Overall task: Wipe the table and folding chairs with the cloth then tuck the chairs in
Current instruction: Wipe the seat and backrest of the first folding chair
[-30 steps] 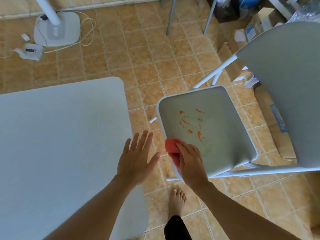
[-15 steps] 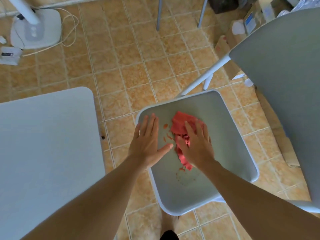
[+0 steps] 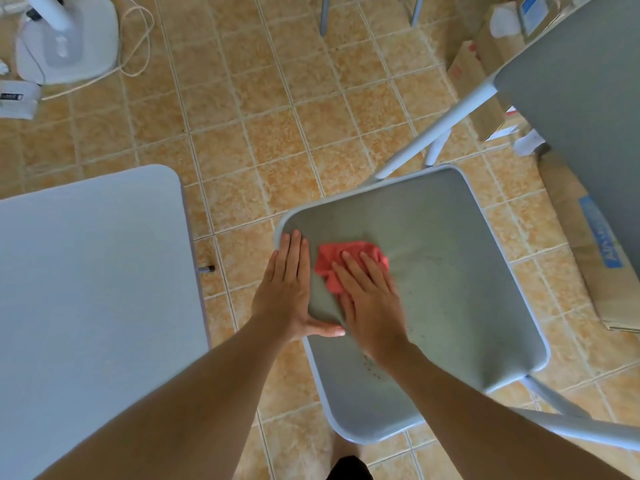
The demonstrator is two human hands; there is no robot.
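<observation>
Cloth (image 3: 349,252) sits under the flat, pressing right hand (image 3: 372,301) on the chair seat (image 3: 450,271); the orange stains have gone, so this seat seems nearly done. Left hand (image 3: 287,292), fingers together, steadies its edge.

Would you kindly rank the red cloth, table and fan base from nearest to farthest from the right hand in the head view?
1. red cloth: under the right hand, on the chair seat.
2. table: to the left.
3. fan base: far upper left, on the floor.
</observation>
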